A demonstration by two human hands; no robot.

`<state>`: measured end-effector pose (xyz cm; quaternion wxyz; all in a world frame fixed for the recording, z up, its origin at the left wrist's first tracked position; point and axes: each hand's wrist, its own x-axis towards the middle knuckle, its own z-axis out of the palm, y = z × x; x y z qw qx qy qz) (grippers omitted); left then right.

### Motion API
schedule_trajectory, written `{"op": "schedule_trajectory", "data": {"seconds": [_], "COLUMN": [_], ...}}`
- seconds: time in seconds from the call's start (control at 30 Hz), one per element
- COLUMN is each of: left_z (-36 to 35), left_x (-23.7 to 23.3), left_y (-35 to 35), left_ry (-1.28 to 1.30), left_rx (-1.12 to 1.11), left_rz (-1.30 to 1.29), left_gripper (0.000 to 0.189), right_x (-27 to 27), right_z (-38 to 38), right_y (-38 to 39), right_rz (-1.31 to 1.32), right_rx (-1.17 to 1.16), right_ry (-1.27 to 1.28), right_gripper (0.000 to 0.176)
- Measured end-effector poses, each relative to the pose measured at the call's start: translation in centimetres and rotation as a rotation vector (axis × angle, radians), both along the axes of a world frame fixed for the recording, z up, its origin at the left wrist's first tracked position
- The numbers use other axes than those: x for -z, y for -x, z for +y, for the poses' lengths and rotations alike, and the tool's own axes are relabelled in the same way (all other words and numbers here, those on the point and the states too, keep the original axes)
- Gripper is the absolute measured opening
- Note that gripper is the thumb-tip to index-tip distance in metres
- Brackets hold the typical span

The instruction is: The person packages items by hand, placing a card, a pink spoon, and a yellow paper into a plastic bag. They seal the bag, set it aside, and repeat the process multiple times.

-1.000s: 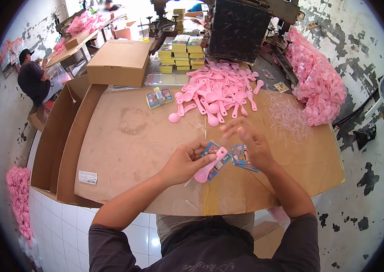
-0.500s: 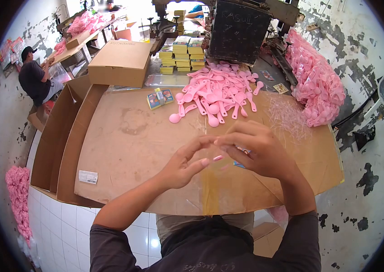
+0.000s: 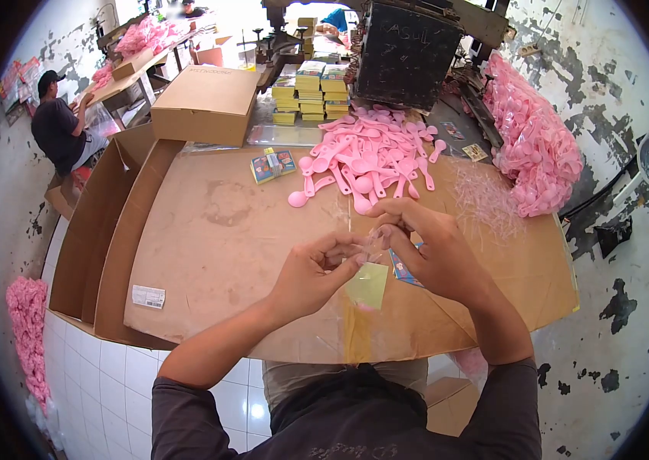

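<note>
My left hand (image 3: 317, 272) pinches the top of a small clear plastic bag, in which a yellow-green card (image 3: 368, 287) hangs above the cardboard. Something pink shows faintly at the bag's lower end. Close on its right, my right hand (image 3: 428, 249) has its fingers bent at the same bag's top edge. Behind the right hand's fingers, a blue printed card stack (image 3: 403, 268) lies partly hidden. Beyond both hands is a heap of pink spoons (image 3: 367, 157). A banded card bundle (image 3: 271, 165) rests left of the heap.
A closed carton (image 3: 205, 103) stands at the back left, above an open long box (image 3: 102, 230). Stacked yellow cards (image 3: 311, 92) and a black machine (image 3: 405, 54) are behind the spoons. Bagged pink spoons (image 3: 535, 146) fill the right side. A person (image 3: 60, 126) sits far left.
The yellow-green card in the clear bag now shows below my hands. My left fingers have closed on the bag, and my right hand has shifted slightly.
</note>
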<state>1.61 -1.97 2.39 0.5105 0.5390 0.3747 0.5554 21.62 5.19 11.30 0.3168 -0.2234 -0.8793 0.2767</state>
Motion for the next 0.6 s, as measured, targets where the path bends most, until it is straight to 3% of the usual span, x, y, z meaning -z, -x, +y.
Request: {"op": "schedule_trajectory", "data": {"seconds": [0.2,0.3,0.4,0.5,0.6], "left_z": [-0.2,-0.3,0.3,0.1,0.0], "left_x": [-0.8,-0.6,0.2,-0.6,0.1], "left_y": [0.4,0.3,0.1,0.5,0.8], "left_ry": [-0.025,-0.007,-0.022,-0.009,-0.013], "left_rx": [0.033,0.056,-0.002,-0.038,-0.031], "left_rz": [0.108,0.051,-0.039,0.032,0.119], "left_gripper": [0.034,0.034,0.032,0.029,0.030], "right_x": [1.2,0.9,0.3,0.6,1.0], "right_z": [0.6,1.0,0.5,0.0,-0.5], "right_y": [0.5,0.4,0.8,0.9,1.8], "right_rz": [0.089,0.106,0.169,-0.019,-0.012], "right_rx": [0.020,0.088,-0.008,-0.038,0.043], "right_ry": [-0.202,-0.167,-0.342,-0.573,-0.744], "right_gripper": [0.026,0.023,0.020,0.022,0.023]}}
